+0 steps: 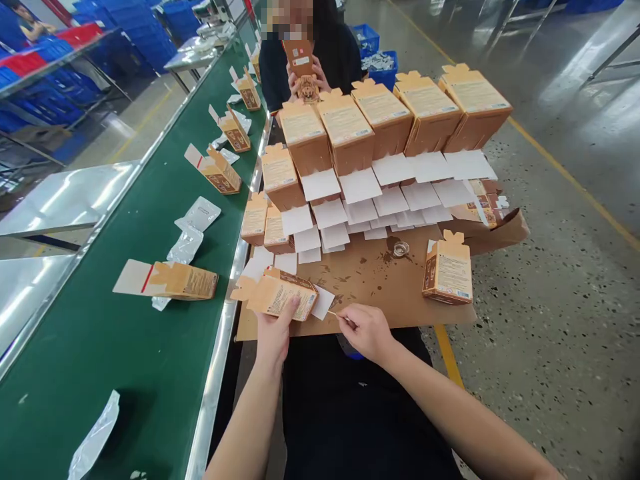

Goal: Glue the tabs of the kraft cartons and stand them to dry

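A printed paperboard carton (280,292) is being held tilted in the left hand (273,339), thumb laid on its panel, above the near-left part of the cardboard-covered tabletop (370,288). A thin stick (333,314) is being pinched by the right hand (369,333), its tip just beside the carton's white flap (323,303); whether they are touching cannot be told. The panel could be dented if it is being pressed too hard. Print could be smeared if liquid is being carried on the stick, since dark spots (393,243) are surrounding the clear dish (401,249). The tiered cartons (346,133) could be toppled by a knock. Dense lines of text are being displayed on them, but no word or brand is readable.
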The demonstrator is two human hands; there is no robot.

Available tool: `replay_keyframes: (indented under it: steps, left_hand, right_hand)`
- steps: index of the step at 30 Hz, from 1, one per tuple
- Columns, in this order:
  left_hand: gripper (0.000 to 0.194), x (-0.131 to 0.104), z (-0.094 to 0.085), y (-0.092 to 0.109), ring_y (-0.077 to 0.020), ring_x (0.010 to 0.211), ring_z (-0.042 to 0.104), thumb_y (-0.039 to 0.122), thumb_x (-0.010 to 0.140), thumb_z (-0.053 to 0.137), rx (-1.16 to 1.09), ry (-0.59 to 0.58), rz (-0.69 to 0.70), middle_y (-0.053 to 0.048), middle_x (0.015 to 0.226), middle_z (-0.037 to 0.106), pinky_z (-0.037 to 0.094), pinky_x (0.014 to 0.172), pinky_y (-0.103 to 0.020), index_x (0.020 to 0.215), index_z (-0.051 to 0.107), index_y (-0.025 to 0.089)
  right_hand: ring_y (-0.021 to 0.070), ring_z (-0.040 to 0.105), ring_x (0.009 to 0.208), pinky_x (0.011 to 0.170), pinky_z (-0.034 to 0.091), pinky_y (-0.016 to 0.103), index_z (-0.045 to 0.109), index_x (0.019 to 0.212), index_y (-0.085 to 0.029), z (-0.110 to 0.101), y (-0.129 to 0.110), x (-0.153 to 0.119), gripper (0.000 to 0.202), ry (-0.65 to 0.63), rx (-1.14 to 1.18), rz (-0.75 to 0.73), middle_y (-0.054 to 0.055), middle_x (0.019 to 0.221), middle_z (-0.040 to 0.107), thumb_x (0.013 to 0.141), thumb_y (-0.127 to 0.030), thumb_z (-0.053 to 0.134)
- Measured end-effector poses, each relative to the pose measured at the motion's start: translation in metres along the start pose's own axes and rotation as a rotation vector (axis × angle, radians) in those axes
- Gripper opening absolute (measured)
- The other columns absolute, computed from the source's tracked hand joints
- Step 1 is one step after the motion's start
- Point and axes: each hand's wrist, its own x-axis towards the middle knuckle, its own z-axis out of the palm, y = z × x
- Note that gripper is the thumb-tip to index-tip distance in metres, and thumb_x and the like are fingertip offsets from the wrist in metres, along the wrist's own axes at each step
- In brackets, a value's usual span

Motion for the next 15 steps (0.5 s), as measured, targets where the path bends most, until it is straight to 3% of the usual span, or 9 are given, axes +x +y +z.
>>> replay_keyframes:
  steps: [3,7,11,15]
  left_hand:
    - [0.093,0.005,-0.002,0.000,-0.0421,0.153,0.073,0.057,0.077,0.109,0.118,-0.030,0.046,-0.022,0.159,0.077,0.062,0.128,-0.059,0.154,0.068,0.023]
    - [0.084,0.005,0.003,-0.002,-0.0428,0.150,0.075,0.059,0.078,0.108,0.110,-0.075,0.013,-0.022,0.148,0.082,0.062,0.128,-0.060,0.144,0.075,0.019]
    - [0.088,0.003,0.008,-0.001,-0.0415,0.150,0.075,0.057,0.078,0.108,0.115,-0.080,0.019,-0.020,0.147,0.082,0.062,0.128,-0.059,0.150,0.072,0.020]
    - [0.086,-0.006,0.011,-0.005,-0.0416,0.147,0.077,0.057,0.078,0.108,0.189,-0.053,0.037,-0.020,0.149,0.081,0.062,0.127,-0.058,0.146,0.071,0.021]
  right_hand:
    - [0.0140,0.057,0.065,0.067,0.037,0.027,0.068,0.077,-0.025,0.007,0.005,0.006,0.030,-0.087,-0.052,0.001,-0.003,0.069,0.067,0.102,-0.010,0.066]
    - [0.0141,0.054,0.065,0.065,0.031,0.029,0.065,0.075,-0.024,0.010,0.010,0.010,0.028,-0.133,-0.057,0.010,-0.002,0.070,0.067,0.099,-0.010,0.067]
    - [0.0142,0.051,0.064,0.064,0.029,0.030,0.065,0.074,-0.024,0.008,0.013,0.013,0.029,-0.112,-0.073,0.067,-0.002,0.069,0.064,0.100,-0.011,0.064]
    - [0.0143,0.055,0.065,0.066,0.037,0.027,0.071,0.080,-0.024,-0.005,0.013,0.007,0.031,-0.048,-0.058,0.110,-0.002,0.069,0.064,0.108,-0.018,0.060]
